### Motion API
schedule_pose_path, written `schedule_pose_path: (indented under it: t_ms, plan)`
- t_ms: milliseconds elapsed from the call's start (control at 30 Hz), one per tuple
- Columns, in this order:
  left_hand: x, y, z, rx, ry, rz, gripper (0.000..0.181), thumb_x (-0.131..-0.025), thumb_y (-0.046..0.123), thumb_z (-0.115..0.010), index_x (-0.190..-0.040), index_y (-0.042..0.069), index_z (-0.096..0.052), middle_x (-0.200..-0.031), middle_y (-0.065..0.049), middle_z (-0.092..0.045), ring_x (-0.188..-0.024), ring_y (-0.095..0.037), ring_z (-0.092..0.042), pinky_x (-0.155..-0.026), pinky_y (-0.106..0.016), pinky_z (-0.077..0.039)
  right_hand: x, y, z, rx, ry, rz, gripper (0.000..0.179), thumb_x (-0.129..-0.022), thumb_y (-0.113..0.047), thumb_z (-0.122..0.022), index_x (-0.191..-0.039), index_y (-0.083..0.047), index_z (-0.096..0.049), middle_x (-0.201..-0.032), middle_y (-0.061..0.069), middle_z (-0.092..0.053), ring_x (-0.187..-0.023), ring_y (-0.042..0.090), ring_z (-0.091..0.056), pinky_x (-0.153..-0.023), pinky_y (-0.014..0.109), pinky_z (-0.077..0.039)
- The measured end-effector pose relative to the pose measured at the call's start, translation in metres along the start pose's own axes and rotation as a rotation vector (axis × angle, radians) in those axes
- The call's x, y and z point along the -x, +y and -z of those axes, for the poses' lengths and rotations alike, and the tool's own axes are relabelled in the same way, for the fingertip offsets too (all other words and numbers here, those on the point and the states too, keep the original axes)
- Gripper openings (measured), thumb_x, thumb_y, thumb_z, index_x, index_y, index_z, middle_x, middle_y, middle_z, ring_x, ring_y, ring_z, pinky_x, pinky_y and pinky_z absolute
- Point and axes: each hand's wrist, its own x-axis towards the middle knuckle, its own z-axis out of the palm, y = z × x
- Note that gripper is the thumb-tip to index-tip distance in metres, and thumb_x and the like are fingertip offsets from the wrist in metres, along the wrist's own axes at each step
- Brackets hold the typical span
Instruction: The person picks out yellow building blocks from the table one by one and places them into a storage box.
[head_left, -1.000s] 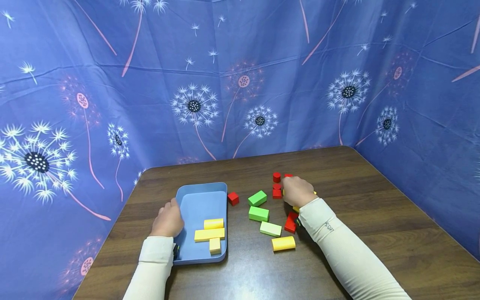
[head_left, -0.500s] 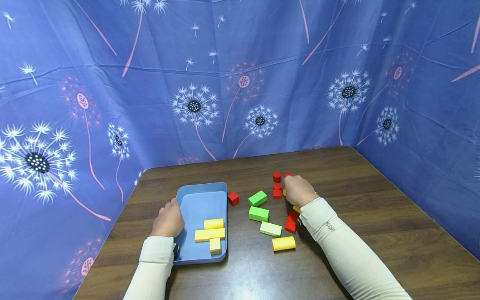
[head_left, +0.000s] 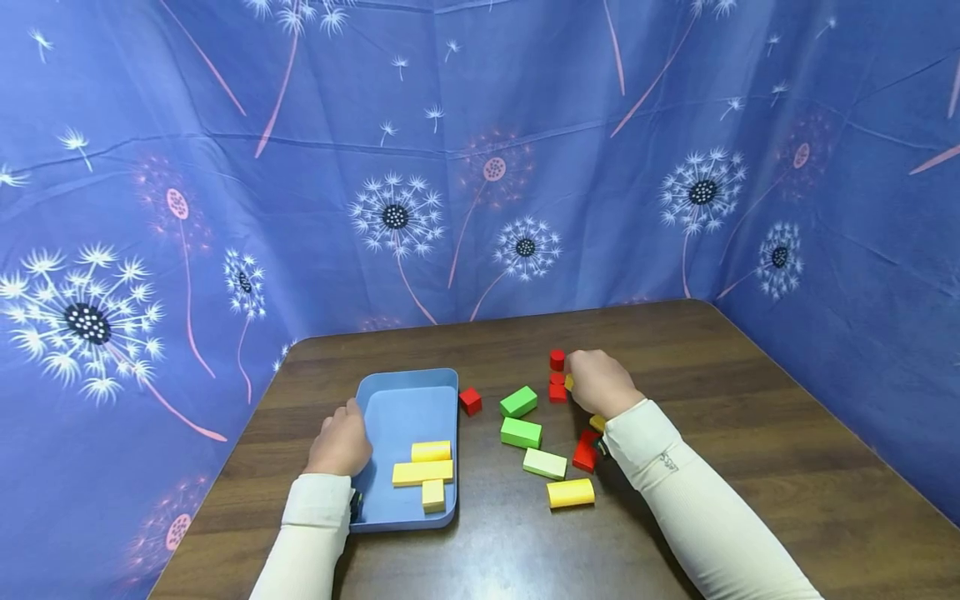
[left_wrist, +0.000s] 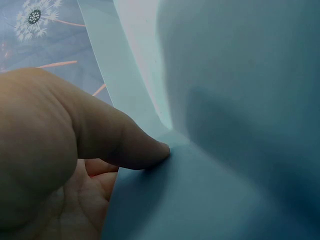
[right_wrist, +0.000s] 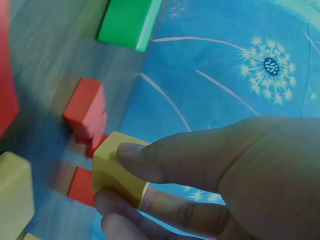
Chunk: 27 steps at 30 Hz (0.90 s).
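On the left of the table, my left hand [head_left: 341,442] grips the left wall of a blue tray [head_left: 401,527]. The left wrist view has the thumb [left_wrist: 145,150] inside the tray wall and curled fingers outside it. Farther right, my right hand [head_left: 602,383] pinches a yellow block [right_wrist: 117,167] between thumb and fingers. Most of that block is hidden by the hand in the head view. Inside the tray lie a yellow cylinder [head_left: 431,451], a long yellow block [head_left: 422,474] and a pale yellow cube [head_left: 433,496].
Between tray and right hand lie a red cube [head_left: 470,401], green blocks [head_left: 519,402], a pale green block [head_left: 545,464] and a yellow cylinder [head_left: 571,493]. Red pieces [head_left: 557,360] sit left of the right hand; a red block [head_left: 586,452] lies near that wrist. Patterned blue cloth hangs behind.
The head view has shifted slightly. My right hand has risen a little and now covers a red piece behind it. The left hand keeps its grip on the tray.
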Motion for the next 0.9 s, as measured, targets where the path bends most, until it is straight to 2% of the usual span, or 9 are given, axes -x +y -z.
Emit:
schedule_pose_path:
  t_ms: [200, 433, 633, 900]
  plan:
    - [0.001, 0.001, -0.001, -0.003, 0.006, -0.007, 0.063, -0.097, 0.0, -0.055, -0.151, -0.017, -0.029, -0.144, -0.04, -0.047, -0.128, -0.055, -0.051, -0.102, -0.068, -0.047, 0.001, -0.012, 0.006, -0.023, 0.006, 0.029, 0.032, -0.079, 0.007, -0.064, -0.107, -0.004, -0.077, -0.104, 0.013, -0.077, -0.096, 0.034, -0.072, -0.079, 0.049, -0.061]
    - [0.003, 0.002, 0.001, 0.004, 0.013, -0.008, 0.062, -0.097, -0.001, -0.055, -0.151, -0.018, -0.029, -0.144, -0.041, -0.047, -0.127, -0.054, -0.052, -0.103, -0.067, -0.046, -0.001, -0.031, 0.009, -0.042, 0.031, 0.105, 0.026, -0.083, 0.005, -0.069, -0.107, -0.002, -0.074, -0.095, 0.012, -0.073, -0.083, 0.027, -0.067, -0.067, 0.039, -0.057]
    - [0.005, 0.003, 0.004, 0.004, 0.018, -0.003, 0.062, -0.097, 0.0, -0.055, -0.151, -0.018, -0.031, -0.144, -0.039, -0.048, -0.128, -0.053, -0.051, -0.104, -0.067, -0.047, -0.003, -0.046, 0.012, -0.052, 0.057, 0.167, 0.023, -0.083, 0.002, -0.076, -0.105, -0.004, -0.075, -0.096, 0.011, -0.073, -0.086, 0.027, -0.068, -0.069, 0.038, -0.059]
    - [0.001, 0.001, 0.001, -0.001, 0.025, -0.002, 0.062, -0.096, 0.0, -0.055, -0.151, -0.017, -0.031, -0.144, -0.039, -0.048, -0.128, -0.053, -0.052, -0.104, -0.066, -0.047, -0.006, -0.061, 0.014, -0.08, 0.019, 0.237, 0.025, -0.083, 0.004, -0.074, -0.106, -0.005, -0.075, -0.099, 0.01, -0.074, -0.093, 0.029, -0.07, -0.078, 0.04, -0.06]
